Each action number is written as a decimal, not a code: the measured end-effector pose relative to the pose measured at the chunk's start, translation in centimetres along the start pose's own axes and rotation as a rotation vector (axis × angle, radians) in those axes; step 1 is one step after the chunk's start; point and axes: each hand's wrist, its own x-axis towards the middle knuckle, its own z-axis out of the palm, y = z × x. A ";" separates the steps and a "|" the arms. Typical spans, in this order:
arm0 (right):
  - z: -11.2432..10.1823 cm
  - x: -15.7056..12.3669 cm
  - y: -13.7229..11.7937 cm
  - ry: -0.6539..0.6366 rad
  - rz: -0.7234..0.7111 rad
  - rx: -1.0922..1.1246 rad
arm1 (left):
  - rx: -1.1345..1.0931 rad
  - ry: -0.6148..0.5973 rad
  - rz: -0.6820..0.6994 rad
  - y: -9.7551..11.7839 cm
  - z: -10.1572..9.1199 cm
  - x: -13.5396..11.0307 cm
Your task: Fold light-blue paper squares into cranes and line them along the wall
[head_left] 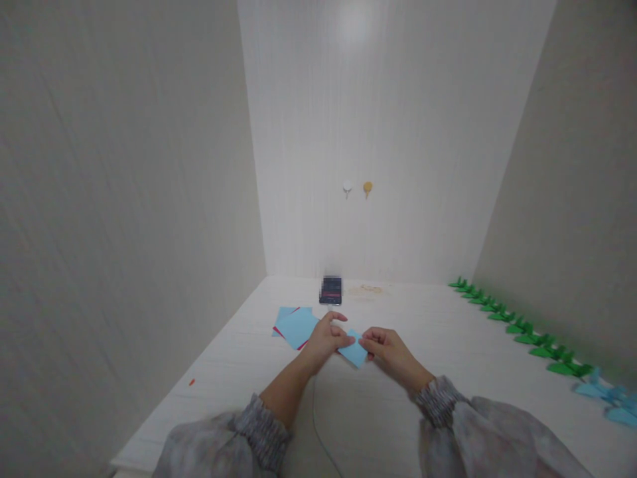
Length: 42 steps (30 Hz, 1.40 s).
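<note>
A small folded piece of light blue origami paper (355,353) is held between my two hands, just above the white table. My left hand (327,337) pinches its left edge between thumb and fingers, with the index finger raised. From the other side, my right hand (384,345) grips the paper's right corner with thumb and fingertips. Left of my hands lie loose sheets of light blue paper (297,325), with red edges showing beneath them. Part of that pile is hidden behind my left hand.
A phone (331,291) leans at the back, its white cable (318,425) running toward me. Folded green paper pieces (522,326) line the right wall, with blue ones (597,388) nearer. An orange scrap (192,382) lies left. Two hooks (367,188) hang on the back wall.
</note>
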 end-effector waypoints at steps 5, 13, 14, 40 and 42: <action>0.1 -0.1 -0.1 -0.024 0.017 0.051 | 0.006 -0.050 -0.002 -0.5 0.3 0.0; 0.1 0.0 0.1 -0.039 0.083 0.074 | 0.005 -0.021 -0.012 -0.5 0.2 0.0; 0.1 0.0 0.3 -0.051 0.090 0.072 | 0.001 -0.022 -0.010 -0.5 0.2 0.0; -0.9 0.1 0.3 -0.070 0.051 0.203 | -0.016 0.130 -0.002 -0.3 -1.1 0.1; -0.7 0.0 0.2 -0.063 0.045 0.188 | -0.005 0.129 0.004 -0.4 -1.0 0.1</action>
